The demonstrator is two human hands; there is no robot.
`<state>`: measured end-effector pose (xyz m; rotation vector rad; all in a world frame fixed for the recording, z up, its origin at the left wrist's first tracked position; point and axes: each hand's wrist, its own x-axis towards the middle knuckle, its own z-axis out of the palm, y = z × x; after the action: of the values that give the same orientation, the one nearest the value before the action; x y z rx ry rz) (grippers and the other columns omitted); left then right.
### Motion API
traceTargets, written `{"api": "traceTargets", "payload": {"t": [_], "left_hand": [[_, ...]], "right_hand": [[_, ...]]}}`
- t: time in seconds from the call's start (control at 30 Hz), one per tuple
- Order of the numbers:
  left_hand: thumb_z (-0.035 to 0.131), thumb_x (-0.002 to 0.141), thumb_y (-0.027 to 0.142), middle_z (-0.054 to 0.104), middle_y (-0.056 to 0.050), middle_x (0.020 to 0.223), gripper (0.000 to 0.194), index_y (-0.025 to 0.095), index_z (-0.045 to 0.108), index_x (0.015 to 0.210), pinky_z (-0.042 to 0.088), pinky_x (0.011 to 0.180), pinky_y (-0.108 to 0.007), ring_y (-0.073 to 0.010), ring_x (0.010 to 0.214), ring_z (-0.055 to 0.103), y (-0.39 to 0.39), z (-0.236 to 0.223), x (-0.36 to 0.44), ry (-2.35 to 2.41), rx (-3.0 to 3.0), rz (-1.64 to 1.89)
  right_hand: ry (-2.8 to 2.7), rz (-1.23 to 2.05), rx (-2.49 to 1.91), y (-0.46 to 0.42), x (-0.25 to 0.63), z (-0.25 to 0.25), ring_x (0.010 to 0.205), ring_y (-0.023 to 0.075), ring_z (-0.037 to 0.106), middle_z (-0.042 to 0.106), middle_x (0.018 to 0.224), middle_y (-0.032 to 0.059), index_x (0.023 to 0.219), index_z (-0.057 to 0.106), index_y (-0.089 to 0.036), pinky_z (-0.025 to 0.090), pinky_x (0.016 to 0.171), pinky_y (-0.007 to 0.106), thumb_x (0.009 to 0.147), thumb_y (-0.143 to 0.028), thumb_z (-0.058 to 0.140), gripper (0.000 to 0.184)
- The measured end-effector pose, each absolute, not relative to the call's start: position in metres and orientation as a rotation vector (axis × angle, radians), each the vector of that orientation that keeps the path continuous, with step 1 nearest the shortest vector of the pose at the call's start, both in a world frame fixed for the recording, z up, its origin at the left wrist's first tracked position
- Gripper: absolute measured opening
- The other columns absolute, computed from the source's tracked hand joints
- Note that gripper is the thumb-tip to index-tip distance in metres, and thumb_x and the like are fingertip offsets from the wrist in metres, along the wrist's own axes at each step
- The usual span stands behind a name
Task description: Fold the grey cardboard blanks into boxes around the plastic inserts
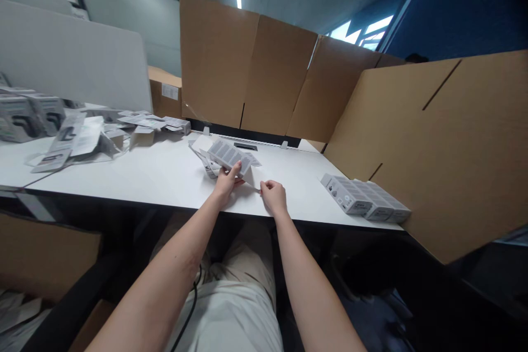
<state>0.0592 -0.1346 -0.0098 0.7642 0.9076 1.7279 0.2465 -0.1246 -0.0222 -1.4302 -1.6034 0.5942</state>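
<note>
A small printed product box (227, 155), grey and white, is gripped in my left hand (227, 181) above the white table. Its near end has a white flap (252, 177) standing out. My right hand (273, 196) pinches the edge of that flap, thumb and fingers pressed together. Behind and left of the held box lie more flattened or part-folded cartons (202, 155), partly covered by it. Whether anything is inside the held box cannot be seen.
Several boxes (365, 198) stand in a row at the table's right, beside a tall cardboard panel (462, 148). Loose cartons (82, 137) and boxes (22, 115) are heaped at the left. Another cardboard panel (247, 66) stands along the back edge of the white table (165, 181).
</note>
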Motion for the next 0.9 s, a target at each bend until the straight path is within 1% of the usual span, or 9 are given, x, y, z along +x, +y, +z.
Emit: {"api": "traceTargets", "payload": {"t": [0.2,0.33,0.4,0.43,0.53,0.6,0.73,0.83,0.9], "left_hand": [[0.091,0.087,0.056,0.072,-0.016,0.138,0.065,0.021,0.062,0.132,0.070,0.083,-0.037,-0.0247,0.096,0.082,-0.136,-0.011,0.059,0.885,0.830,1.686],[0.090,0.087,0.057,0.071,-0.016,0.138,0.065,0.021,0.062,0.133,0.071,0.082,-0.037,-0.0243,0.094,0.082,-0.136,-0.011,0.059,0.881,0.841,1.678],[0.089,0.088,0.058,0.072,-0.016,0.135,0.065,0.021,0.062,0.133,0.071,0.082,-0.037,-0.0239,0.094,0.081,-0.134,-0.012,0.058,0.895,0.804,1.702],[0.089,0.088,0.059,0.072,-0.016,0.133,0.065,0.021,0.061,0.133,0.070,0.082,-0.037,-0.0240,0.095,0.081,-0.134,-0.012,0.058,0.899,0.784,1.714],[0.086,0.090,0.060,0.073,-0.016,0.128,0.065,0.020,0.061,0.134,0.070,0.081,-0.037,-0.0248,0.096,0.081,-0.133,-0.012,0.058,0.885,0.755,1.723],[0.086,0.090,0.061,0.073,-0.015,0.128,0.065,0.020,0.061,0.135,0.071,0.082,-0.038,-0.0255,0.095,0.081,-0.132,-0.013,0.058,0.875,0.752,1.712],[0.085,0.090,0.063,0.074,-0.012,0.118,0.065,0.020,0.064,0.133,0.071,0.084,-0.041,-0.0261,0.091,0.081,-0.133,-0.013,0.057,0.862,0.728,1.711],[0.083,0.091,0.063,0.074,-0.012,0.111,0.062,0.018,0.065,0.130,0.071,0.083,-0.040,-0.0257,0.089,0.081,-0.134,-0.012,0.056,0.853,0.719,1.703],[0.082,0.092,0.063,0.076,-0.013,0.113,0.062,0.017,0.065,0.130,0.070,0.082,-0.039,-0.0259,0.091,0.081,-0.136,-0.010,0.056,0.836,0.746,1.674]], "right_hand": [[-1.637,0.533,-1.482,-0.126,0.246,-0.021,0.067,0.0212,0.065,0.077,0.069,0.0029,0.063,0.070,-0.025,0.042,0.066,0.031,0.089,-0.034,0.063,0.029],[-1.639,0.549,-1.455,-0.123,0.247,-0.025,0.067,0.0209,0.066,0.077,0.070,0.0030,0.063,0.070,-0.025,0.042,0.064,0.030,0.090,-0.036,0.064,0.029],[-1.604,0.608,-1.366,-0.120,0.247,-0.026,0.065,0.0201,0.065,0.076,0.069,0.0031,0.065,0.070,-0.024,0.043,0.062,0.029,0.093,-0.042,0.063,0.035],[-1.576,0.660,-1.312,-0.119,0.247,-0.027,0.060,0.0193,0.062,0.074,0.067,0.0031,0.065,0.069,-0.024,0.042,0.059,0.029,0.096,-0.047,0.061,0.039],[-1.482,0.880,-1.157,-0.115,0.246,-0.028,0.045,0.0158,0.048,0.068,0.058,0.0037,0.066,0.066,-0.023,0.038,0.048,0.029,0.100,-0.066,0.055,0.056],[-1.443,0.988,-1.074,-0.113,0.246,-0.028,0.041,0.0137,0.043,0.069,0.059,0.0059,0.066,0.063,-0.023,0.036,0.043,0.029,0.097,-0.077,0.056,0.063],[-1.442,1.049,-0.972,-0.112,0.246,-0.027,0.043,0.0117,0.045,0.077,0.070,0.0111,0.065,0.060,-0.022,0.036,0.042,0.027,0.087,-0.090,0.065,0.072],[-1.472,1.057,-0.945,-0.114,0.248,-0.025,0.046,0.0113,0.046,0.078,0.075,0.0111,0.066,0.064,-0.021,0.038,0.046,0.027,0.086,-0.092,0.066,0.074],[-1.499,1.046,-0.954,-0.115,0.248,-0.024,0.048,0.0116,0.047,0.078,0.076,0.0105,0.066,0.066,-0.020,0.039,0.048,0.027,0.086,-0.093,0.066,0.075]]}}
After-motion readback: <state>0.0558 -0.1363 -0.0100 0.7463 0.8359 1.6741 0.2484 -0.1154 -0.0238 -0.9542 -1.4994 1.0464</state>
